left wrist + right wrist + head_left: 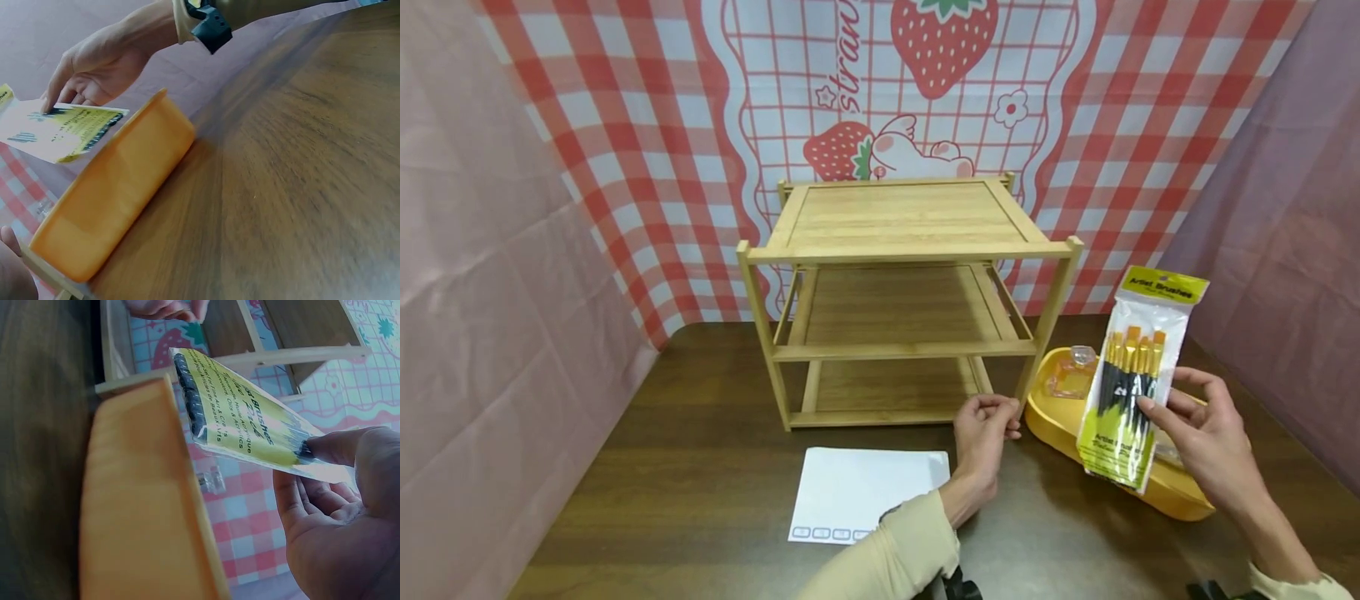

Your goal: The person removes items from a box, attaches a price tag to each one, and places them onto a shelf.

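Observation:
My right hand (1213, 429) pinches a clear packet of paintbrushes (1131, 379) between thumb and fingers. The packet has a yellow-green header and base, and it is held nearly upright above a yellow tray (1180, 487). In the right wrist view the packet (244, 415) tilts over the tray's edge, apart from it. Beside the wooden shelf's front right leg is my left hand (981, 437), its fingers loosely curled with nothing visible in them. Whether its fingertips touch the leg is unclear. Inside the tray sits a small clear bottle (1071, 375), partly beside the packet.
A three-tier wooden shelf (895, 250) stands at the back middle of the brown table (662, 492). In front of it lies a white sheet (872, 492) with small printed boxes along its near edge. A red checked cloth (662, 167) hangs behind, with pinkish cloth at both sides.

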`<state>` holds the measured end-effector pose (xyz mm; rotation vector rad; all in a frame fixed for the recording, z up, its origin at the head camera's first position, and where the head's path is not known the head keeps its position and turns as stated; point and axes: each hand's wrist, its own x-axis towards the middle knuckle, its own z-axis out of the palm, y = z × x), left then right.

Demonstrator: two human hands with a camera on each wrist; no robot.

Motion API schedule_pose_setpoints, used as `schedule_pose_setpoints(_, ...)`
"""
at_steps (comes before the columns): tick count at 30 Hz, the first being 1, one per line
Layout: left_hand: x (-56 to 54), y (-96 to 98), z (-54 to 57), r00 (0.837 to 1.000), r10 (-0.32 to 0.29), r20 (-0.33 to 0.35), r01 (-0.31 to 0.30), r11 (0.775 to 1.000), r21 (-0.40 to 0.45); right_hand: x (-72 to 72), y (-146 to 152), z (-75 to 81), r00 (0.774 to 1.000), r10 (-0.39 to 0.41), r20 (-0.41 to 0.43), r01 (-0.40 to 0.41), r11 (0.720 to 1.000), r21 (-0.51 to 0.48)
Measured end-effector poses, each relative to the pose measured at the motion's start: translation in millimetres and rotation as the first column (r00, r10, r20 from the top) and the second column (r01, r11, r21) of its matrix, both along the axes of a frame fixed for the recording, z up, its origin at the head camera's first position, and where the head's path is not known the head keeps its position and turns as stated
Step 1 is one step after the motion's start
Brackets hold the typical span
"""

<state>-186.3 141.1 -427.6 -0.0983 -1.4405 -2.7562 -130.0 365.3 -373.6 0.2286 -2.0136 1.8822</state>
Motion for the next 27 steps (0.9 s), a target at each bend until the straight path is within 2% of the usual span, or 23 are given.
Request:
schedule_pose_setpoints(10, -0.5, -25.6, -0.9, 1.0, -0.012, -0.003, 0.012, 1.0, -0.019, 3.5, -14.5, -15.5, 0.996, 0.067, -0.05, -0.07, 0.996, -0.061)
schedule_pose_setpoints(20, 6.3, -48.3, -5.6, 0.999, -0.025, -0.027, 0.024, 0.998, -0.061, 10.7, -25.5, -26.4, 0.994, 0.098, -0.043, -0.101, 0.992, -0.082)
schedule_pose_setpoints(27, 7.9, -64.3, -2.9, 0.999, -0.03, -0.041, 0.025, 0.991, -0.13, 15.8, -34.5, -34.3, 0.993, 0.092, -0.069, -0.095, 0.995, -0.04)
